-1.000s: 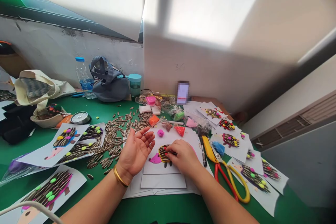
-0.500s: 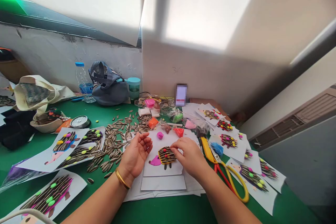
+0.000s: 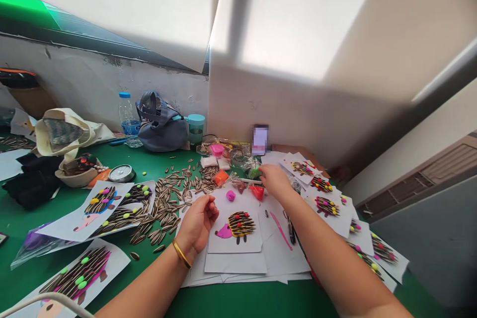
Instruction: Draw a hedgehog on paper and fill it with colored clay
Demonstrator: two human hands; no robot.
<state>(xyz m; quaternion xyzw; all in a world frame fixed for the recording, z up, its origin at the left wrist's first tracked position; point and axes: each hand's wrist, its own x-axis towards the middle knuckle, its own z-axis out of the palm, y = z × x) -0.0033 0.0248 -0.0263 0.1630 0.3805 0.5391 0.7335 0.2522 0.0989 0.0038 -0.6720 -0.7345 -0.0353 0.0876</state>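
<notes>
A white card with a hedgehog picture (image 3: 241, 224) lies on stacked paper; its body is brown seeds with red balls, its face pink. My left hand (image 3: 197, 222) is just left of the card, fingers curled in; whether it holds anything is hidden. My right hand (image 3: 275, 181) reaches past the card to the green clay in a plastic bag (image 3: 254, 172), fingertips at the bag; its grip cannot be made out. Pink clay (image 3: 230, 195), a red clay bag (image 3: 257, 192) and orange clay (image 3: 221, 177) lie behind the card.
Sunflower seeds (image 3: 167, 198) are spread left of the paper. Finished hedgehog cards lie on both sides. A pink tool (image 3: 280, 230) lies right of the card. At the back stand a bottle (image 3: 129, 121), a blue bag (image 3: 163, 129), a cup (image 3: 196, 129) and a phone (image 3: 260, 139).
My right hand has moved from the hedgehog card back and right to the green clay bag. The fingers of my left hand have curled in. The view has shifted slightly.
</notes>
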